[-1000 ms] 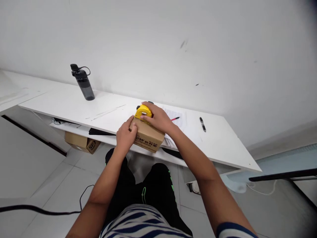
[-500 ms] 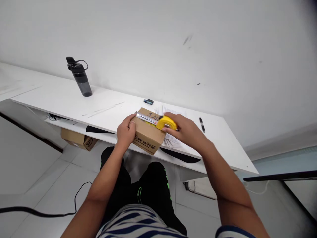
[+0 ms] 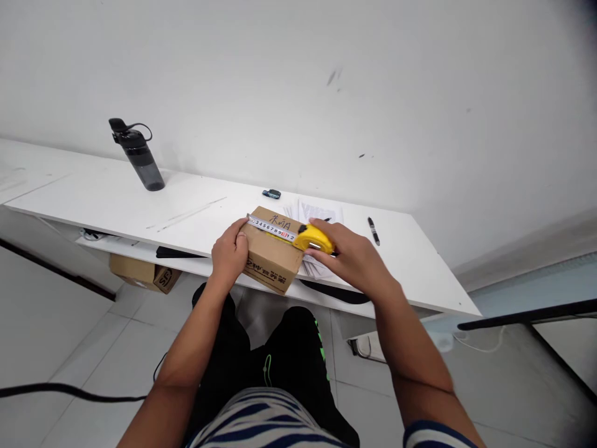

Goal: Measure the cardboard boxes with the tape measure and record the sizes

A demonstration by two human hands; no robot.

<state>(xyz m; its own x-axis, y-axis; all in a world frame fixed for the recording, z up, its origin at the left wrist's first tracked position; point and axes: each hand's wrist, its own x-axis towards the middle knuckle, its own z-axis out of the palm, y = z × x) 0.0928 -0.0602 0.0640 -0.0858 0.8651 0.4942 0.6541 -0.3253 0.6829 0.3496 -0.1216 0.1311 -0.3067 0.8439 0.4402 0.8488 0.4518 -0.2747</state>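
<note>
On the box (image 3: 272,249), blade (image 3: 272,229) runs lengthwise; left hand (image 3: 229,250) grips left end, right hand (image 3: 351,254) holds tape measure (image 3: 314,238) opposite.

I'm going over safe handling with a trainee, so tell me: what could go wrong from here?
The drawn-out blade might snap back into the tape measure if its end slipped near the left hand. The box appears to jut past the front of the desk, so a pull toward the person might tip it off.
</note>
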